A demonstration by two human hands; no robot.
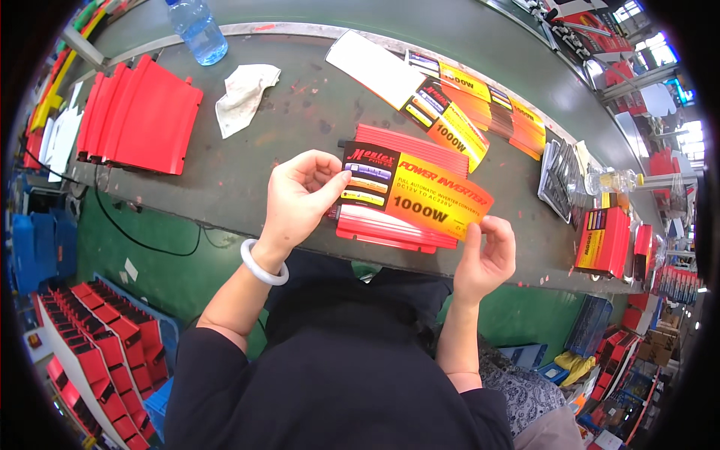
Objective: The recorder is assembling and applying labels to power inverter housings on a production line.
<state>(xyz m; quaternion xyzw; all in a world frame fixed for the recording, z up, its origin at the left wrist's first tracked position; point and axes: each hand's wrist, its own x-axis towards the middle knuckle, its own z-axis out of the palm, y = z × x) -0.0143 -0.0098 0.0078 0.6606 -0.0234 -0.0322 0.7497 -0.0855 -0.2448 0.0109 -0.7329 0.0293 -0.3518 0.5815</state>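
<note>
Stretched between my two hands is a yellow, orange and black label [424, 187], tilted slightly down to the right. My left hand [304, 196] pinches its left edge between thumb and fingers. At the lower right corner, my right hand [487, 256] grips it the same way. Below the label lies a red ribbed metal inverter case [397, 229], partly hidden by it; whether the two touch I cannot tell. Beyond the case, more such labels [455, 126] lie fanned out beside a white backing sheet [367, 66].
Several red cases [142, 116] stand at the left of the dark worktable [277, 161]. A crumpled white cloth [246, 97] and a blue-tinted water bottle [199, 34] are near them. Right are a labelled red case [604, 240] and a clear bottle [611, 181]. Bins of red parts [101, 337] stand lower left.
</note>
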